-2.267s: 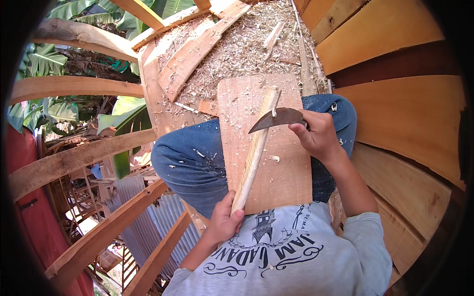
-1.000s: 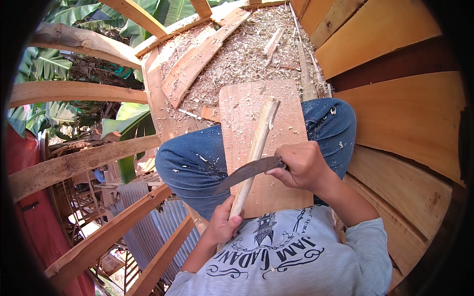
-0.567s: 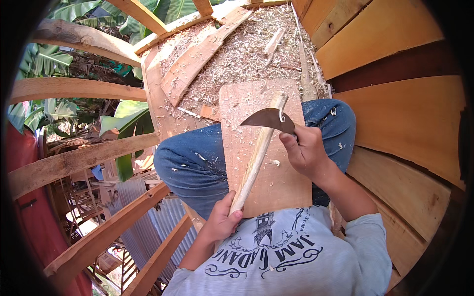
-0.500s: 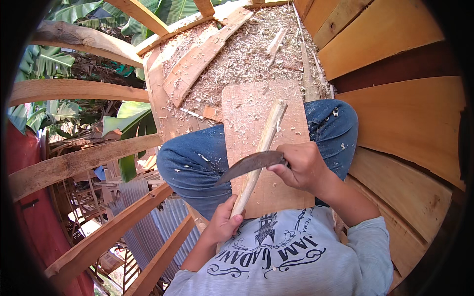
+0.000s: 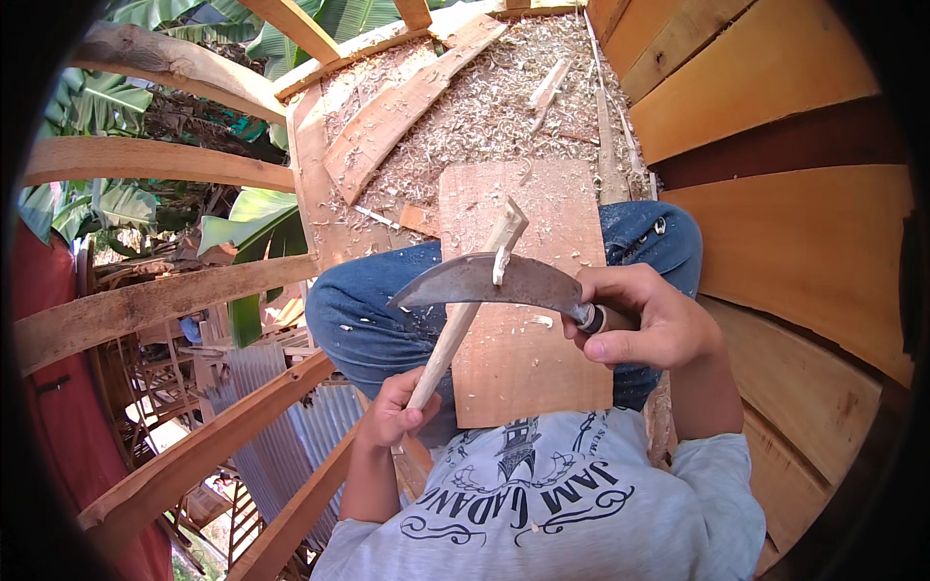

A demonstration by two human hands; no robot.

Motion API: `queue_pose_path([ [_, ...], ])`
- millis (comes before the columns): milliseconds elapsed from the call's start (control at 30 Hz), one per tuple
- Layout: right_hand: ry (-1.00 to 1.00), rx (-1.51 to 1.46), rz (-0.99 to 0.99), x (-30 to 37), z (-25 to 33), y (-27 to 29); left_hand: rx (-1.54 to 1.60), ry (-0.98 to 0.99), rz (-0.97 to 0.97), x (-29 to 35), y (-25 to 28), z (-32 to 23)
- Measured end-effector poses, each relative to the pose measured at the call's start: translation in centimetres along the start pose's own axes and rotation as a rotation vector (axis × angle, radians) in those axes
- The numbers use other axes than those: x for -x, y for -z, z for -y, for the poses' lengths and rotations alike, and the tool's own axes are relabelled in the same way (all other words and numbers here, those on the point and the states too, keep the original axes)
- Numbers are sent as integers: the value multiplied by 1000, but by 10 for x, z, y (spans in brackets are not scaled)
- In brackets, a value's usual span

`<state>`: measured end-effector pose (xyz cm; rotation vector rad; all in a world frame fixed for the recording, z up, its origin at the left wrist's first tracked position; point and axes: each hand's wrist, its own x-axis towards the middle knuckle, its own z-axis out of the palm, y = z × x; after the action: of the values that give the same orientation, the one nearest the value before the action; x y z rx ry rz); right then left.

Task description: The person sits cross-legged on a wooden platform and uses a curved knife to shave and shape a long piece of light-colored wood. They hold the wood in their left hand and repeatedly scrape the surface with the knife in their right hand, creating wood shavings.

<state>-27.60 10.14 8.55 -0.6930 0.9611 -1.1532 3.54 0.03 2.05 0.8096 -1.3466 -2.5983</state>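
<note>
My left hand (image 5: 397, 409) is closed around the lower end of a pale wooden stick (image 5: 453, 341), which slants up and away to the right. In my right hand (image 5: 647, 315) is the wooden handle of a curved knife (image 5: 484, 279). Its broad dark blade points left and lies across the upper part of the stick. A pale curl of wood (image 5: 501, 263) stands at the blade where it meets the stick. Under both lies a flat wooden board (image 5: 538, 363), resting across my lap between my legs in blue jeans.
Wood shavings (image 5: 465, 107) cover the floor ahead, with a long plank (image 5: 412, 102) lying on them at the left and a short split piece (image 5: 549, 89) farther right. Plank walling (image 5: 794, 252) rises at my right. Spaced wooden rails (image 5: 165, 305) stand at my left, with banana leaves beyond.
The knife has moved from the stick's middle toward its far end, and a curl of wood now shows at the blade. My left hand has shifted left with the stick.
</note>
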Motion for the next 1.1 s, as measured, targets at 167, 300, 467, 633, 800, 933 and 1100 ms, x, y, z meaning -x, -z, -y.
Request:
queue_pose_path([
  [167, -124, 137, -90, 3, -1, -3, -46, 6, 59, -3, 16, 3],
  [300, 189, 417, -241, -6, -27, -8, -58, 19, 41, -10, 12, -2],
  [467, 274, 467, -294, -14, -32, -10, -37, 14, 46, -10, 16, 1],
  [633, 356, 640, -409, -18, -39, -12, -28, 12, 47, -13, 15, -1],
  [800, 177, 538, -269, -16, -32, -14, -47, 35, 57, -9, 23, 7],
  [933, 60, 426, 14, -19, -35, -21, -65, 27, 49, -8, 21, 6],
  [1100, -28, 100, -168, -14, -32, -15, -23, 15, 11, -11, 15, 2],
])
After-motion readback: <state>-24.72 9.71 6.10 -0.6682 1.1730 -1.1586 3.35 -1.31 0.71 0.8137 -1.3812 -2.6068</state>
